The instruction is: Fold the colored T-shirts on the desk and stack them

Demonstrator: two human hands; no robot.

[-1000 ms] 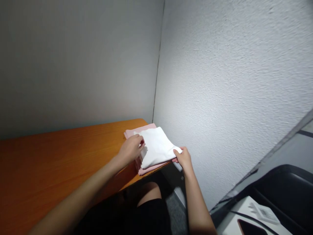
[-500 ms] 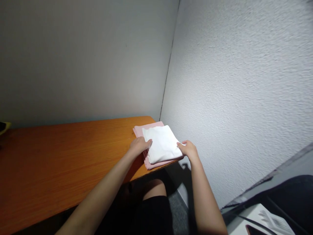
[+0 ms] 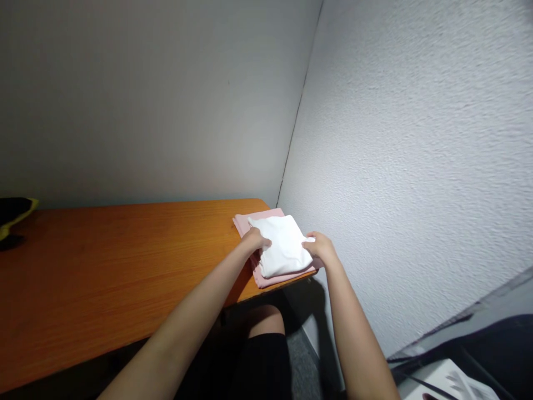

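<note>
- There are two hands, and both are at one white cloth [image 3: 286, 247], which is folded and lies near the right end of one wooden table [image 3: 125, 266].
- The left hand [image 3: 255, 240] is at the left edge of the white cloth; its thumb is on top, and the fingers close around this edge, though most of them are hidden from me.
- The right hand [image 3: 321, 248] pinches the opposite edge, with the thumb over the fabric; how many fingers are below, I cannot tell.
- Between the two hands, the white cloth is slightly bunched and wrinkled.
- Under it there is pink fabric [image 3: 270, 214], folded in several layers; it shows at the far, left and near sides. Whether it is one piece or more, I cannot count.
- Two walls are visible: one gray wall [image 3: 145, 100] behind the table and one rough white wall [image 3: 400, 144] on the right.
- One black and yellow object [image 3: 17, 214] is at the far left of the table, cut by the picture border.
- In the lower right corner, one dark cable [image 3: 431, 384] crosses a white surface [image 3: 441, 371].
</note>
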